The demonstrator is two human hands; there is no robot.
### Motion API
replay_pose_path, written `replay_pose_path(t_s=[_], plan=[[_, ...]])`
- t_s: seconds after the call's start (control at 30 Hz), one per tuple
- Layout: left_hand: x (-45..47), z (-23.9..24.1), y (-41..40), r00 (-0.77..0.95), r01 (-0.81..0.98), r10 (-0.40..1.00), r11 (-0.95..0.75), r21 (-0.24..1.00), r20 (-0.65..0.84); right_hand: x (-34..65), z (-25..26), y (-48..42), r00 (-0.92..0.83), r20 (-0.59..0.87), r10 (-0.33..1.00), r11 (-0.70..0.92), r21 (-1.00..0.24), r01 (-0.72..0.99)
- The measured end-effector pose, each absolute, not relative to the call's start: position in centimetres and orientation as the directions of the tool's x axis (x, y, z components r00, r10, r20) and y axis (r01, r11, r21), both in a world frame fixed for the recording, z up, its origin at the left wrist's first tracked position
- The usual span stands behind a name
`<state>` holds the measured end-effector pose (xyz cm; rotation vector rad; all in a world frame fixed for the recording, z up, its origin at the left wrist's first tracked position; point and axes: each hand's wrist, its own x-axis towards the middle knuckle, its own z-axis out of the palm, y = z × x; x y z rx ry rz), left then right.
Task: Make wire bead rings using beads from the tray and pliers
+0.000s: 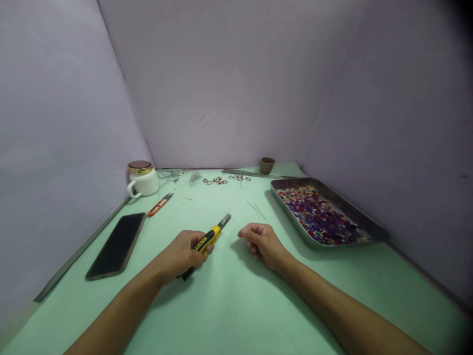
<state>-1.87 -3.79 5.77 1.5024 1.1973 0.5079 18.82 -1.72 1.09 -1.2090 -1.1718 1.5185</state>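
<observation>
My left hand [186,252] is wrapped round yellow-and-black pliers [207,240], whose short metal tip points up and to the right, above the table. Lettering shows on the handle. To the right, my right hand [263,242] is closed, thumb and forefinger pressed together near the metal tip but apart from it. Whatever it pinches, if anything, is too small to make out. Beyond it lie a few thin wire pieces [255,210]. Farther back are small rings of red and clear beads [215,181].
A metal tray [295,221] of mixed beads [321,214] stands at the right. On the left are a phone [117,245], orange thread snips [160,204] and a lidded white mug [145,182]. Tangled wire [170,175], long wires [247,173] and a small brown cup [267,165] sit along the back.
</observation>
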Motion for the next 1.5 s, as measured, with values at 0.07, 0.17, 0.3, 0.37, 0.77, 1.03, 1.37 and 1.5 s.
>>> replay_pose_path(t_s=[0.07, 0.17, 0.3, 0.37, 0.77, 1.03, 1.37, 1.5], plan=[[-1.9, 5.8, -3.8, 0.402, 0.398, 0.874, 0.103, 0.912, -0.274, 18.9, 1.1, -1.7, -0.165, -0.197, 0.967, -0.209, -0.976, -0.064], [-1.8, 6.0, -3.9, 0.393, 0.431, 0.872, 0.105, 0.896, -0.292, 18.8, 1.1, -1.7, -0.151, -0.211, 0.966, -0.222, -0.973, -0.062], [-1.6, 6.2, -3.9, 0.390, 0.463, 0.865, 0.111, 0.880, -0.315, 18.6, 1.1, -1.6, -0.149, -0.204, 0.968, -0.215, -0.975, -0.062], [-1.5, 6.1, -4.0, 0.399, 0.460, 0.862, 0.106, 0.882, -0.312, 18.4, 1.1, -1.6, -0.145, -0.200, 0.969, -0.209, -0.977, -0.051], [-1.3, 6.2, -4.1, 0.373, 0.479, 0.884, 0.078, 0.874, -0.283, 18.3, 1.1, -1.7, -0.163, -0.166, 0.973, -0.170, -0.985, -0.012], [-2.2, 6.3, -3.7, 0.393, 0.475, 0.867, 0.095, 0.875, -0.307, 18.7, 1.1, -1.8, -0.169, -0.192, 0.967, -0.203, -0.978, -0.049], [-2.3, 6.0, -3.6, 0.396, 0.387, 0.874, 0.119, 0.915, -0.281, 19.6, 0.9, -1.3, -0.244, -0.258, 0.935, -0.296, -0.945, -0.138], [-2.4, 5.9, -3.4, 0.402, 0.377, 0.876, 0.106, 0.920, -0.266, 19.6, 0.9, -1.3, -0.306, -0.279, 0.910, -0.345, -0.919, -0.189]])
